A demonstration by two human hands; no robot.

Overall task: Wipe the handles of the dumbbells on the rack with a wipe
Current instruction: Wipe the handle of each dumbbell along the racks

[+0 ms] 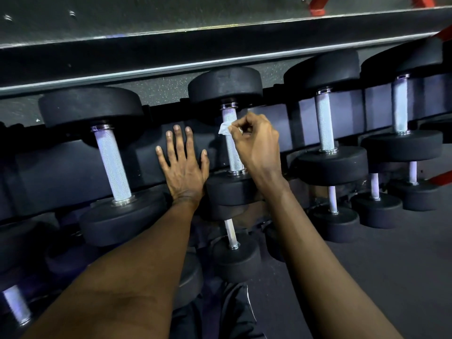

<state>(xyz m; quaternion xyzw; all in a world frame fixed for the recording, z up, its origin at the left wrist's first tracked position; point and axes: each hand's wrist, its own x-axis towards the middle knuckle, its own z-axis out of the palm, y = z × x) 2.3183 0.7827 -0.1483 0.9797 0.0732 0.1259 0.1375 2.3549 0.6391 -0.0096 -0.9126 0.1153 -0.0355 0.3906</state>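
Wipe pinched against the middle dumbbell's handle on the rack.

Nearest, dark trousers and two bare forearms reach forward over a lower row of small dumbbells. Above them, the left hand lies flat with its fingers spread on the rack, between the large left dumbbell and the middle dumbbell. Just beside it, the right hand has its fingers curled and pinches a small white wipe between thumb and fingertips. The wipe touches the upper part of that dumbbell's knurled handle, a little below its far head. Further right, two more dumbbells rest on the same tier. Beyond them, a grey metal-edged ledge runs across the top.
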